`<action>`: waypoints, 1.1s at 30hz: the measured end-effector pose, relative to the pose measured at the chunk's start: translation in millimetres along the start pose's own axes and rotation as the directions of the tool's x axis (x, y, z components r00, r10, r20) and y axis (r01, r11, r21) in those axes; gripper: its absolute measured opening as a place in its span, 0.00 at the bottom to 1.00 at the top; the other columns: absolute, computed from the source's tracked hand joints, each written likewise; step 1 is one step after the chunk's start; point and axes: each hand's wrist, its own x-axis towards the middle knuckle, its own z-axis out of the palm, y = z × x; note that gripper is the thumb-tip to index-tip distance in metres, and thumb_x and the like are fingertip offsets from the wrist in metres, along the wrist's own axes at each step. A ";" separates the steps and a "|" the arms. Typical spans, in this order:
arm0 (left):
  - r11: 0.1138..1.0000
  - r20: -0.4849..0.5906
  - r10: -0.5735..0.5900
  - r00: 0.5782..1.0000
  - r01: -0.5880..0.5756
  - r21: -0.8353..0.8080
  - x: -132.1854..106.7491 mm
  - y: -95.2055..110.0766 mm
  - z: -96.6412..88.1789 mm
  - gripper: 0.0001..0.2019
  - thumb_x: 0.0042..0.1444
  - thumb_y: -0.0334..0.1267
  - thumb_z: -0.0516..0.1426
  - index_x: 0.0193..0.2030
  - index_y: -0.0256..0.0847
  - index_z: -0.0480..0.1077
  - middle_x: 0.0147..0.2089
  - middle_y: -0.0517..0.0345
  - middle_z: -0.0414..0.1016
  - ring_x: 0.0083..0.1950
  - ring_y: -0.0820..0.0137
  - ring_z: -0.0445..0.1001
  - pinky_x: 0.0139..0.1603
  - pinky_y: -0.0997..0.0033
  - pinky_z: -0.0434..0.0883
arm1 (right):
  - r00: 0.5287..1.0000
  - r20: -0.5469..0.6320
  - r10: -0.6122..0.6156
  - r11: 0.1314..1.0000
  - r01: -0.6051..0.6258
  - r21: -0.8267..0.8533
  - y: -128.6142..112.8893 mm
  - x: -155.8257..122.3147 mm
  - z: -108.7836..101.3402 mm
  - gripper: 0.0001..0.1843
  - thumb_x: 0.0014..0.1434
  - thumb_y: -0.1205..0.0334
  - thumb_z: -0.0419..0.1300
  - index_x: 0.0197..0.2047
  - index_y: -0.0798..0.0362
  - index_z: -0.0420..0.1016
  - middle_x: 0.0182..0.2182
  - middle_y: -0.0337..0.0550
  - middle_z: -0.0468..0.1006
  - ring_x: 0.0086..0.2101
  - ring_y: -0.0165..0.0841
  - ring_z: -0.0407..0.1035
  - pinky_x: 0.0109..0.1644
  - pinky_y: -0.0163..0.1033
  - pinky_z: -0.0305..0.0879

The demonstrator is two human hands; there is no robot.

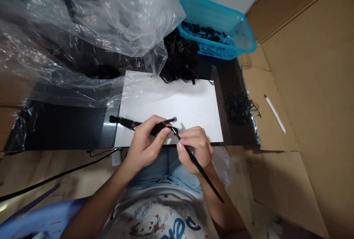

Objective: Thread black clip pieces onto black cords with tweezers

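My left hand [151,137] is closed on a dark, lumpy black strip [127,122] whose far end sticks out to the left over the white sheet. A short black end with a greyish tip [172,119] pokes out beyond its fingers. My right hand [195,148] pinches a slim black-handled tool [203,172] like a pen, its handle slanting down toward my forearm. The tool's silvery front end [174,130] meets the black piece at my left thumb; its exact tip is too small to make out. Both hands are over the near edge of the white sheet [155,99].
Behind the sheet lies a heap of black pieces [181,56]. A blue basket [240,32] holds more black bits. Clear plastic film [110,21] covers the back left. At right are a tangle of black strands [239,108] and a white pen-like stick [275,113] on cardboard [309,58].
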 end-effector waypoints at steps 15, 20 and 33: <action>0.999 -0.013 -0.010 1.000 0.009 -0.048 -2.6 -2.6 -3.8 0.02 0.61 0.32 0.58 0.40 0.42 0.69 0.37 0.60 0.73 0.39 0.73 0.72 0.39 0.76 0.68 | 0.981 -0.182 0.061 0.997 -0.067 -0.029 8.6 -6.8 -4.6 0.13 0.52 0.77 0.57 0.37 0.51 0.65 0.30 0.41 0.73 0.31 0.34 0.69 0.30 0.40 0.70; 0.999 -0.014 0.005 1.000 -0.006 -0.047 -2.6 -3.7 -3.5 0.03 0.61 0.32 0.58 0.41 0.42 0.69 0.37 0.59 0.74 0.39 0.72 0.72 0.40 0.74 0.68 | 0.996 -0.089 0.009 0.999 -0.013 -0.040 -0.1 -1.5 -7.8 0.14 0.52 0.77 0.57 0.40 0.52 0.64 0.32 0.43 0.73 0.31 0.34 0.70 0.32 0.41 0.71; 0.999 -0.010 -0.018 1.000 0.018 -0.030 -2.6 -2.5 -4.4 0.02 0.61 0.35 0.58 0.40 0.40 0.69 0.36 0.57 0.74 0.38 0.69 0.73 0.39 0.71 0.69 | 0.996 0.072 -0.060 0.997 0.064 -0.048 -3.6 5.1 -6.5 0.13 0.54 0.76 0.57 0.41 0.53 0.64 0.33 0.45 0.73 0.33 0.36 0.68 0.34 0.43 0.68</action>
